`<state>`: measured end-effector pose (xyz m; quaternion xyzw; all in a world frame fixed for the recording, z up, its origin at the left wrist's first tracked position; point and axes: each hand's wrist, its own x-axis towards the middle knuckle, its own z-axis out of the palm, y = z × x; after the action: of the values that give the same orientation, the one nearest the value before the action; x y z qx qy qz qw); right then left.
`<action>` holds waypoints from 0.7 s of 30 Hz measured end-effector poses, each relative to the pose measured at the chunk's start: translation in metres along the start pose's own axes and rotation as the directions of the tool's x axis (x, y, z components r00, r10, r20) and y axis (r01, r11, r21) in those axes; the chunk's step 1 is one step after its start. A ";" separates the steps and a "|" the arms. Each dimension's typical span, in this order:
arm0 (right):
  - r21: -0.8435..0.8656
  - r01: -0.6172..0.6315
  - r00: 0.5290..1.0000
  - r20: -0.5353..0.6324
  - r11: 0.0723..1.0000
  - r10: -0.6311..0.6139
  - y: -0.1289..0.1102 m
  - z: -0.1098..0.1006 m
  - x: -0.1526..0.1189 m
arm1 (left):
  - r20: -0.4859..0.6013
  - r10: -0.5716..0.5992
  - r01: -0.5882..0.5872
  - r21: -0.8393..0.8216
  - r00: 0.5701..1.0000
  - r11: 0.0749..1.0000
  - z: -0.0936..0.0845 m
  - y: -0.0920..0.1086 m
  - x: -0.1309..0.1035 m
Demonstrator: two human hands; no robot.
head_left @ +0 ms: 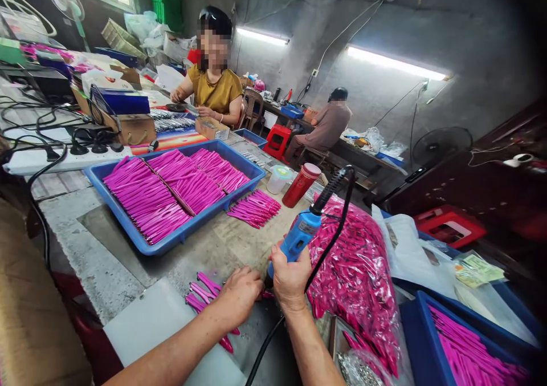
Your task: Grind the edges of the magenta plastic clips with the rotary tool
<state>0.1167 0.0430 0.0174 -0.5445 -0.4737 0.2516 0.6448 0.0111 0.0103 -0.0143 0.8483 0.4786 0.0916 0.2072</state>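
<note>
My right hand point(291, 277) is wrapped round a blue electric screwdriver point(301, 235), held upright at a tilt with its tip down by the table. Beside that tip my left hand point(243, 292) is closed, fingers bent down on a slim pink tool; only a bit of pink shows below the driver, and the rest is hidden. Left of my left hand lie several loose pink tools point(207, 289), some with forked handles. Further off, a neat row of pink tools point(255, 208) rests on the table near a blue tray point(171, 249) full of more.
To the right are a clear bag of pink pieces point(354, 260), a box of small metal parts point(337, 340) and another blue bin point(423, 329). A red canister point(301, 185) and plastic cup point(278, 179) stand behind. The driver's black cable point(333, 249) loops down. A co-worker point(217, 89) sits opposite.
</note>
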 end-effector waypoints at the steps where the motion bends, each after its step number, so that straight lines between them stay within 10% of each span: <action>1: 0.025 -0.009 1.000 -0.011 1.000 0.010 -0.003 -0.002 -0.002 | -0.004 0.004 -0.004 0.000 1.000 1.000 -0.001 0.000 0.000; 14: 0.429 -0.032 0.959 -0.240 0.903 0.148 -0.046 -0.079 -0.038 | -0.055 0.022 -0.023 -0.003 0.998 1.000 -0.050 -0.023 -0.032; 21: 0.436 -0.034 0.921 -0.336 0.899 0.197 -0.043 -0.105 -0.044 | -0.039 -0.019 0.022 0.095 0.999 0.995 -0.046 -0.029 -0.070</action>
<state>0.1826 -0.0550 0.0475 -0.4574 -0.2436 0.2788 0.8085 -0.0646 -0.0236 0.0172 0.8504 0.4950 0.0826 0.1582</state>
